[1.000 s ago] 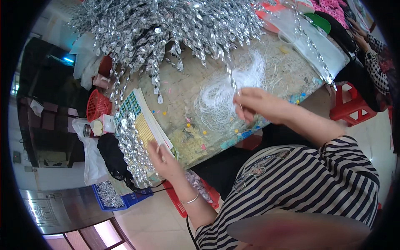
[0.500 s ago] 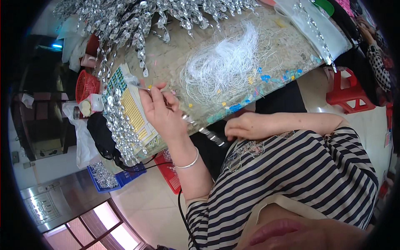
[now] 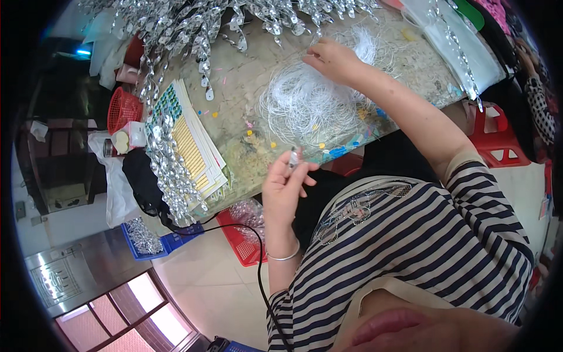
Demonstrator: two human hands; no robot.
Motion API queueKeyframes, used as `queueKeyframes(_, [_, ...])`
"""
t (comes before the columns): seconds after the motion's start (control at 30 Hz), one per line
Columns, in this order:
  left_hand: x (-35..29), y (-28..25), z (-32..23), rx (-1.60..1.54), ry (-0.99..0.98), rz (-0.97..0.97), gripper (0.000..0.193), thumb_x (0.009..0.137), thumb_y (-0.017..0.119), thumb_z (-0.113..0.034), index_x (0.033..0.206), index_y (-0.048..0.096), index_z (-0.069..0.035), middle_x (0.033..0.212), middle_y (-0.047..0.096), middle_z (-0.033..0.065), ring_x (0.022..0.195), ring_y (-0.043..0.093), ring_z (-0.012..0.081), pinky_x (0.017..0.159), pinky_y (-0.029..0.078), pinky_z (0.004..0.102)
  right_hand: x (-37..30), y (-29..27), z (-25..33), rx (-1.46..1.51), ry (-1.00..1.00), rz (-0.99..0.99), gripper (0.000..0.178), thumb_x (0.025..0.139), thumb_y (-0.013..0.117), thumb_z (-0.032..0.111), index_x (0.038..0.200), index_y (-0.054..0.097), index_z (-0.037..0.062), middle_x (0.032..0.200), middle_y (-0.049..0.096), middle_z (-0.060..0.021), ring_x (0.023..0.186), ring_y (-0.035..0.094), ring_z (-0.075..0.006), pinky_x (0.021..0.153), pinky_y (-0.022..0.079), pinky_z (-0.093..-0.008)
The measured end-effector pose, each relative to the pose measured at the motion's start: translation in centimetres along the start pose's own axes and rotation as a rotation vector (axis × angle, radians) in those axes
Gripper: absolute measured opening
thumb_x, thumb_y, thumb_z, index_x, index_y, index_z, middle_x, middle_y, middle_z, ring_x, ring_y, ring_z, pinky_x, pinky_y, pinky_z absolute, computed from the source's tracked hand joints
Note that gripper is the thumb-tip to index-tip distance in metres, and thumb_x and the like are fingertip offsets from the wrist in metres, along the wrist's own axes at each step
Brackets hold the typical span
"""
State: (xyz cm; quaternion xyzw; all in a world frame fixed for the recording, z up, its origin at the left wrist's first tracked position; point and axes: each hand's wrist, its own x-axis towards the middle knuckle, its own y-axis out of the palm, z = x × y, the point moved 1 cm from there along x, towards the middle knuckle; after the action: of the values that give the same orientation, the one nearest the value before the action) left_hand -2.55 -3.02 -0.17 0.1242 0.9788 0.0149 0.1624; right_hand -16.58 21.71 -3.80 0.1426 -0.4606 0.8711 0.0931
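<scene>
My left hand (image 3: pixel 285 186) is just off the table's near edge, with a small shiny silver bead piece (image 3: pixel 292 158) pinched at its fingertips. My right hand (image 3: pixel 333 60) reaches across a loose heap of white thread (image 3: pixel 311 102), its fingers bent together near the heap's far side. Whatever those fingertips grip, if anything, is too small to make out. Twisted silver bead strands (image 3: pixel 202 29) are massed along the far edge of the table. More silver strands (image 3: pixel 167 170) lie over printed sheets (image 3: pixel 190 152) at the left.
The worn table (image 3: pixel 240 105) has coloured flecks stuck to it. Red (image 3: pixel 124 110) and blue baskets (image 3: pixel 145 255) sit at the left, and a dark cable (image 3: pixel 258 258) hangs near my left arm. Clear plastic bags (image 3: pixel 454 50) lie far right, by a red stool (image 3: pixel 495 141) and another person's sleeve (image 3: pixel 536 100).
My left hand has moved right, away from the printed sheets, with the silver piece in its fingers. My right hand has gone from my lap out over the thread heap.
</scene>
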Motion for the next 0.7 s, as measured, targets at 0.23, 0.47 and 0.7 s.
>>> queueKeyframes(0.23, [-0.9,-0.7,1.7,0.007,-0.064,0.101,0.025,0.088,0.060,-0.007,0.112,0.057,-0.001,0.087,0.069,0.0080,0.058,0.051,0.0024,0.045,0.032,0.0145,0.3,-0.4,-0.4,0.426,0.210,0.108,0.028,0.087,0.060,0.029,0.096,0.067,0.0027,0.082,0.066,-0.0102,0.076,0.061,-0.0181,0.070,0.048,-0.0313])
queueKeyframes(0.47, [-0.8,-0.1,1.8,-0.003,-0.084,0.079,0.023,0.088,0.061,-0.009,0.109,0.059,-0.001,0.085,0.068,0.0060,0.058,0.049,0.0011,0.046,0.032,0.0143,0.8,-0.1,0.3,0.060,0.197,0.120,0.030,0.086,0.062,0.030,0.095,0.068,0.0028,0.081,0.065,-0.0102,0.075,0.060,-0.0159,0.069,0.048,-0.0302])
queueKeyframes(0.7, [-1.1,-0.3,2.3,0.014,-0.064,0.087,0.025,0.088,0.061,-0.010,0.112,0.059,-0.002,0.085,0.068,0.0054,0.057,0.048,0.0009,0.046,0.031,0.0140,0.7,-1.2,-0.1,0.432,0.261,0.151,0.029,0.084,0.063,0.032,0.098,0.069,0.0069,0.088,0.068,-0.0111,0.080,0.062,-0.0218,0.075,0.048,-0.0326])
